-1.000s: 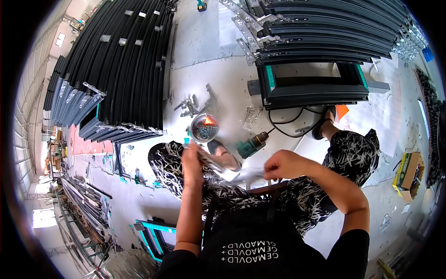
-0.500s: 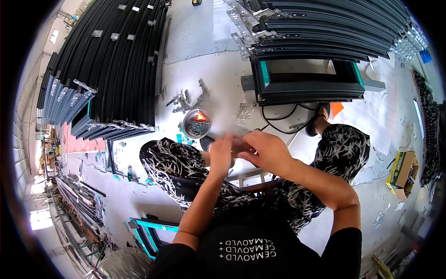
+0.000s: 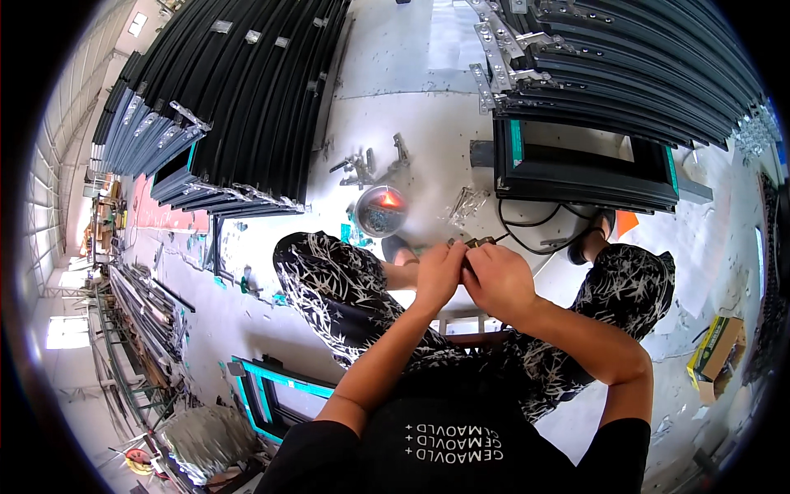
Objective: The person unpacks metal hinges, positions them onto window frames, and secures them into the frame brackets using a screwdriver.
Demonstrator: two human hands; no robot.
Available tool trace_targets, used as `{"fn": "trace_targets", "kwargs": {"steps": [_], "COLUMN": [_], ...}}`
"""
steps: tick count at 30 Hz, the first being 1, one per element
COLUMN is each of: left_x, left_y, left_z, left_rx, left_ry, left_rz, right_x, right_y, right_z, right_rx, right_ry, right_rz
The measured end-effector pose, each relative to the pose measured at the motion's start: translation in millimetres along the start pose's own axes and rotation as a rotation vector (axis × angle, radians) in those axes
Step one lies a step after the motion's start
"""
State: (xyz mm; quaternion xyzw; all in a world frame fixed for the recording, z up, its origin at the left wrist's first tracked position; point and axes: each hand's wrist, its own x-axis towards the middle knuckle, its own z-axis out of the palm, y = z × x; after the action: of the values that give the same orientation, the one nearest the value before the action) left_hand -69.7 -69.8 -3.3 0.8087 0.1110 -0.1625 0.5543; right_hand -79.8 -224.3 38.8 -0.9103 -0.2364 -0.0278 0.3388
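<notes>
My left hand [image 3: 440, 276] and my right hand [image 3: 504, 284] are closed side by side in front of my lap, between my spread knees. At the fingertips a small brass-coloured fitting [image 3: 480, 242] pokes out, with a thin dark line running off to the right of it. Its kind is not clear, and the rest of what my fingers grip is hidden. Beyond my left hand stands a round metal bowl [image 3: 360, 216] of small metal pieces, with a bright orange-red item [image 3: 387, 198] in it.
Black frames are stacked at the left [image 3: 255, 107] and right [image 3: 625, 82]. Metal hinge brackets [image 3: 360, 169] and a clear bag [image 3: 467, 204] lie on the floor. A black hose [image 3: 527, 224] curls by my foot. An open cardboard box [image 3: 716, 358] sits at the right.
The whole view has shifted, so the scene sits farther right and a little lower. My blurred hands have come closer together, and the brass-coloured fitting now shows beyond them.
</notes>
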Motion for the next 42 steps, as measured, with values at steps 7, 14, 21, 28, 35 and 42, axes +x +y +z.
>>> {"fn": "trace_targets", "kwargs": {"steps": [7, 14, 21, 28, 35, 42], "left_x": [26.1, 24.6, 29.8, 93.2, 175.0, 182.1], "left_y": [-51.8, -58.0, -28.7, -38.7, -45.5, -52.3], "left_z": [0.2, -39.7, -38.0, -38.0, -10.0, 2.7], "left_rx": [-0.349, -0.691, -0.655, -0.154, 0.306, 0.226], "left_ry": [0.079, 0.171, -0.410, -0.138, 0.299, 0.224], "left_rz": [-0.112, -0.279, -0.264, 0.221, 0.638, 0.487], "right_x": [-1.0, 13.5, 5.5, 2.2, 5.6, 20.8], "right_y": [-16.5, 24.0, 67.7, 95.3, 99.1, 91.7], "right_z": [-5.1, -5.3, -2.5, 10.0, 13.7, 14.7], "right_rx": [0.077, 0.229, 1.074, 1.026, 0.984, 1.040], "right_ry": [0.172, 0.333, 0.378, 0.334, 0.192, 0.089], "right_rz": [-0.310, 0.001, 0.722, 0.842, 0.935, 0.941]}}
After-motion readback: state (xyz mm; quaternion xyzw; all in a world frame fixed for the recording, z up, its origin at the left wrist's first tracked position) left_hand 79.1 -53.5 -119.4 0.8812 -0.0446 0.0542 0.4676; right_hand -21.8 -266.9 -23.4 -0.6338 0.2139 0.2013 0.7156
